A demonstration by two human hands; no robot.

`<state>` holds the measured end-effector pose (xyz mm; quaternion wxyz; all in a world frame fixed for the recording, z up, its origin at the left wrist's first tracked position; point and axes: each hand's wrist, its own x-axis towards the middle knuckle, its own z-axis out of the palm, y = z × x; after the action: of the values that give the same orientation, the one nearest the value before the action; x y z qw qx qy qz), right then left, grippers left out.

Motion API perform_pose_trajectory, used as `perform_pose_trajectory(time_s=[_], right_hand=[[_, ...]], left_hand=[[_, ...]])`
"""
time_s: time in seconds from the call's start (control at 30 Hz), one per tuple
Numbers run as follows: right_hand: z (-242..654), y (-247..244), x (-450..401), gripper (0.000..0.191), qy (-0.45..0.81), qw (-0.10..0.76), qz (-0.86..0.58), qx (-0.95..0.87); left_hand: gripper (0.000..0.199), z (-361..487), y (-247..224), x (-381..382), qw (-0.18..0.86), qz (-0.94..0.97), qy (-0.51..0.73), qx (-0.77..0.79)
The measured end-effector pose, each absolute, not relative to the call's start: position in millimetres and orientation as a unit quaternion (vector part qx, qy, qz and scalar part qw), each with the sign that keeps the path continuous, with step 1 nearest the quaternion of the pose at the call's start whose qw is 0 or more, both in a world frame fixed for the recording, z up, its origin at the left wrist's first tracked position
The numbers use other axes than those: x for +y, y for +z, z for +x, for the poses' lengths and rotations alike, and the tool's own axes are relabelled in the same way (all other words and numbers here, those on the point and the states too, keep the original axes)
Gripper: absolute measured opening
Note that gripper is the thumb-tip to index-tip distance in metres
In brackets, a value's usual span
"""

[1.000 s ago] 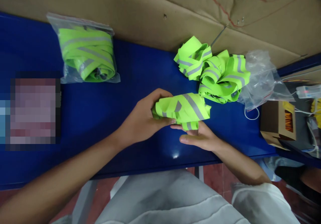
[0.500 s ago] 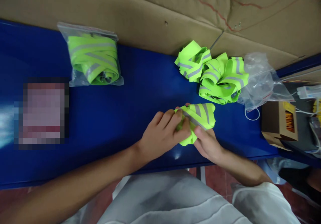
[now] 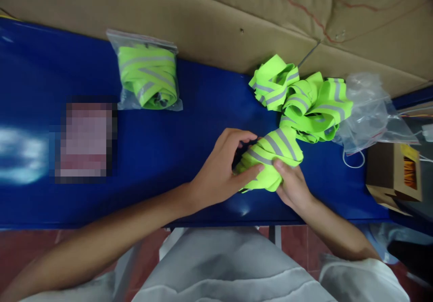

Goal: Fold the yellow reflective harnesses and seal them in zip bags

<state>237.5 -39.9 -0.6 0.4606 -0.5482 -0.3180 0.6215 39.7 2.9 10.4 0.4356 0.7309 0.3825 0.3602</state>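
Observation:
Between my hands is a folded bundle of neon yellow-green reflective strap (image 3: 267,157) with grey stripes, held just above the blue table. My left hand (image 3: 225,169) curves around the bundle's left end, its thumb laid along the front and its fingers behind. My right hand (image 3: 294,182) grips the right side, thumb pressed on top and the other fingers hidden underneath. Just beyond, a heap of loose reflective straps (image 3: 314,105) of the same kind lies on the table. Over to the left, a clear zip bag (image 3: 147,74) holds another rolled strap.
Clear plastic bags (image 3: 368,108) lie right of the heap. A brown cardboard box (image 3: 385,171) with an orange window stands at the table's right end. A blurred-out rectangular item (image 3: 84,139) rests at left. A brown-covered panel (image 3: 209,22) borders the back of the blue table (image 3: 152,157).
My left hand has loosened from curled fingers over the strap to a wider hold around its end. The bundle looks fuller and more exposed. The whole view has shifted, moving things rightward.

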Motion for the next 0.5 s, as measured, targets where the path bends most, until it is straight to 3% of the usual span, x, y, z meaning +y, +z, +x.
perform_pose_trajectory(time_s=[0.13, 0.37, 0.43, 0.5], right_hand=[[238, -1, -41, 0.056, 0.599, 0.497, -0.56, -0.284], [238, 1, -32, 0.057, 0.608, 0.489, -0.578, -0.24], [240, 1, -31, 0.057, 0.604, 0.497, -0.575, -0.239], [241, -1, -30, 0.056, 0.605, 0.501, -0.571, -0.241]], left_hand=[[0.053, 42, 8, 8, 0.465, 0.745, 0.308, 0.365], [0.053, -17, 39, 2, 0.176, 0.835, 0.269, 0.446], [0.065, -56, 39, -4, 0.053, 0.806, 0.277, 0.52], [0.078, -94, 34, -12, 0.006, 0.746, 0.265, 0.611]])
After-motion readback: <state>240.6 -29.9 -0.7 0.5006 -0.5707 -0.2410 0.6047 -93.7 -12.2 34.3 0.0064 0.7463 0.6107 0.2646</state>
